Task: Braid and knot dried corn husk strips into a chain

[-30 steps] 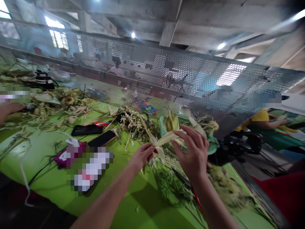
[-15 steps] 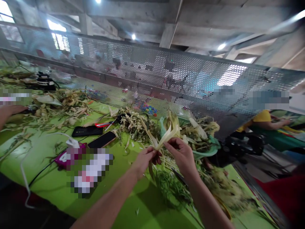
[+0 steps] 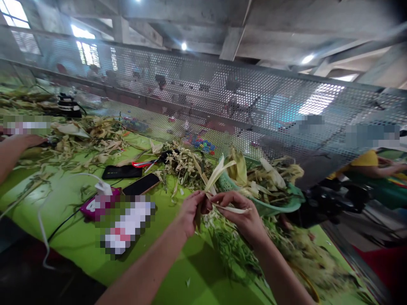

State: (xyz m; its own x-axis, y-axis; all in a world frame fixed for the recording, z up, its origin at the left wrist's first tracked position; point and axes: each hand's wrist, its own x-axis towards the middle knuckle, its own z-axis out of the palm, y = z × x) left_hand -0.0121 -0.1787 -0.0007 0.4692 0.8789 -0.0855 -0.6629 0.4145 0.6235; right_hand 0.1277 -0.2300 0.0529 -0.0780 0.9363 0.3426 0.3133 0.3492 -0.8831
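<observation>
Pale strips of corn husk [image 3: 216, 174] fan upward from between my two hands. My left hand [image 3: 193, 208] pinches the gathered lower end of the husk. Fingertips of my right hand [image 3: 239, 212] meet the left at the same spot and grip a husk strip that lies back across the fingers. Just below the hands is a heap of thin green strands [image 3: 233, 248]. A mint-green basket [image 3: 276, 207] filled with dry husks stands right behind my right hand. Beyond my left hand lies a pile of cut husk pieces [image 3: 186, 167].
On the left of the green table [image 3: 152, 250] lie two phones [image 3: 141, 186], a purple power strip [image 3: 100, 205] with a white cable, and red-handled scissors [image 3: 143, 164]. A perforated metal screen [image 3: 197, 101] runs behind. Another person's hand [image 3: 32, 140] is at far left.
My right hand has drawn one husk strip down and to the right, so it now lies across the fingers. My left hand keeps its pinch. The view has shifted slightly.
</observation>
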